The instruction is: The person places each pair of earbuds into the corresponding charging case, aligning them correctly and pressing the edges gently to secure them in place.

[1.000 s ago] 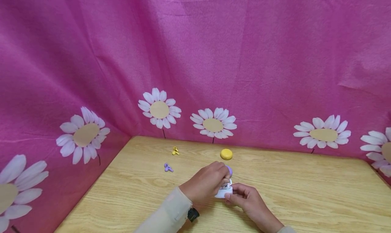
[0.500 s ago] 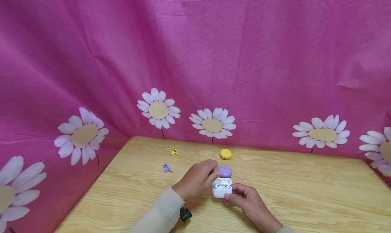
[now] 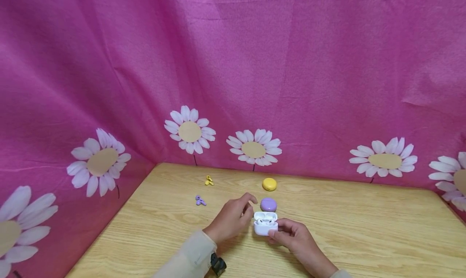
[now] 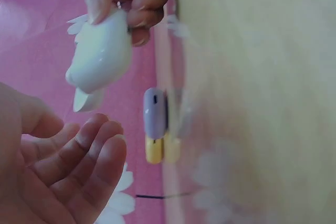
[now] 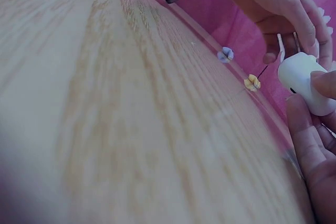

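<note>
A white earbud case (image 3: pixel 266 228) with its lid up is gripped at its right side by my right hand (image 3: pixel 300 241), thumb on the front. Two white earbuds (image 3: pixel 265 221) show inside it in the head view. My left hand (image 3: pixel 231 217) is just left of the case, fingers loosely bent and holding nothing; the left wrist view shows its fingers (image 4: pixel 79 161) apart from the case. Behind the white case sits a round purple case (image 3: pixel 268 204), and farther back a round yellow case (image 3: pixel 269 184), both with lids down.
Purple earbuds (image 3: pixel 200 200) lie on the wooden table (image 3: pixel 346 225) to the left, with yellow earbuds (image 3: pixel 209 181) behind them. A pink curtain (image 3: pixel 309 88) with daisies hangs along the table's back and left edges.
My left hand has drawn back leftward from over the white case, uncovering its open lid, the earbuds in it and the purple case. My right hand keeps its hold on the white case.
</note>
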